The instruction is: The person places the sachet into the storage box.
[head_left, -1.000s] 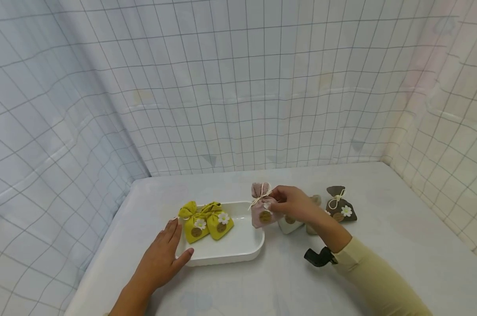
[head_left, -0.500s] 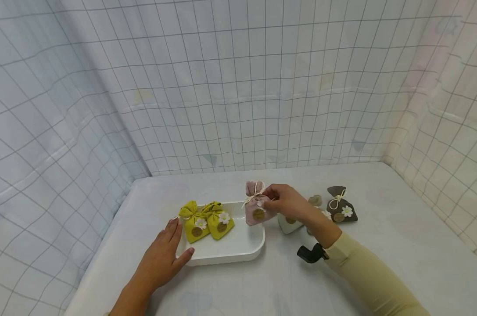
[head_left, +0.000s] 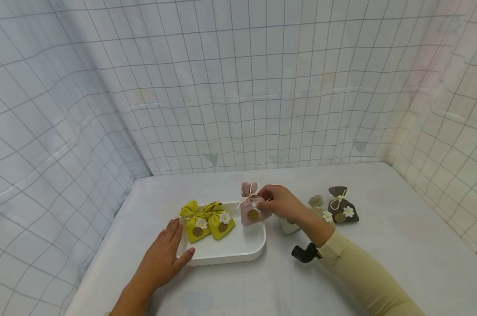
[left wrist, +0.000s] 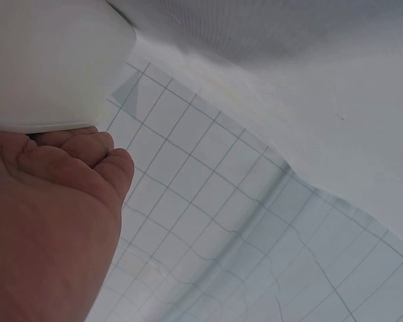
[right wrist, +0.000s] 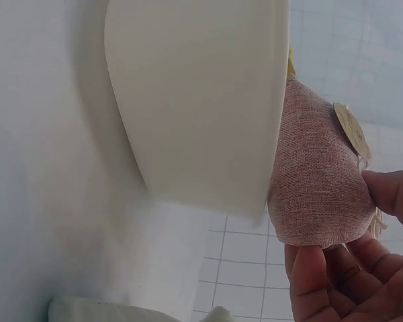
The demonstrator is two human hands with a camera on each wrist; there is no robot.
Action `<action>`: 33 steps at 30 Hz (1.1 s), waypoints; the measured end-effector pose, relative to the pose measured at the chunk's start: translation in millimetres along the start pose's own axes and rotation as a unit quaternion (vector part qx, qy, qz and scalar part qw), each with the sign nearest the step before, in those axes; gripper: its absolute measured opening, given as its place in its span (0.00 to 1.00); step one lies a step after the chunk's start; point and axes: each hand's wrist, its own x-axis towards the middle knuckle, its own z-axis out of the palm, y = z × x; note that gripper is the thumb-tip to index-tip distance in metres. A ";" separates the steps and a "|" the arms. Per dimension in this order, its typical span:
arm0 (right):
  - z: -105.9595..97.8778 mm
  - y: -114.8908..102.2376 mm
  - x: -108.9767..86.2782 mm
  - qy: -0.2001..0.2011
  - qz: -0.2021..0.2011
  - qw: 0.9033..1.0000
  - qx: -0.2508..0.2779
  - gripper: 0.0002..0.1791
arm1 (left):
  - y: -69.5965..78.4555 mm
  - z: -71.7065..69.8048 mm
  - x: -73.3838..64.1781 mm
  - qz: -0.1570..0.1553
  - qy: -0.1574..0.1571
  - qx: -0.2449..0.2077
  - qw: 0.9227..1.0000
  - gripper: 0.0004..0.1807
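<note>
A pink drawstring pouch (head_left: 249,213) with a cork-coloured round tag hangs over the right end of the white tray (head_left: 222,253). My right hand (head_left: 281,202) pinches its side between thumb and fingers; the right wrist view shows the pouch (right wrist: 319,168) right at the tray's rim. Two yellow pouches (head_left: 199,227) with white flowers lean together in the tray's left half. My left hand (head_left: 161,254) rests against the tray's left end, fingers straight along the rim and thumb at the front edge. In the left wrist view, the left hand's (left wrist: 60,174) fingertips lie beneath the rim.
To the right lie a white pouch (head_left: 288,226), partly hidden by my right hand, a beige pouch (head_left: 316,202) partly behind my wrist, and a dark brown pouch (head_left: 342,210). A black wrist-worn camera (head_left: 304,253) juts from my right sleeve. Gridded curtains (head_left: 238,109) surround the table.
My right hand has carried the pink pouch leftward, from the tray's right edge to over its right end. More of the beige pouch shows. The left hand has stayed put.
</note>
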 end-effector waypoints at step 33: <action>24.7 0.7 24.2 -0.017 -0.040 0.996 -0.080 0.10 | 1.2 -2.2 -0.3 -0.003 -0.006 0.000 1.000 0.45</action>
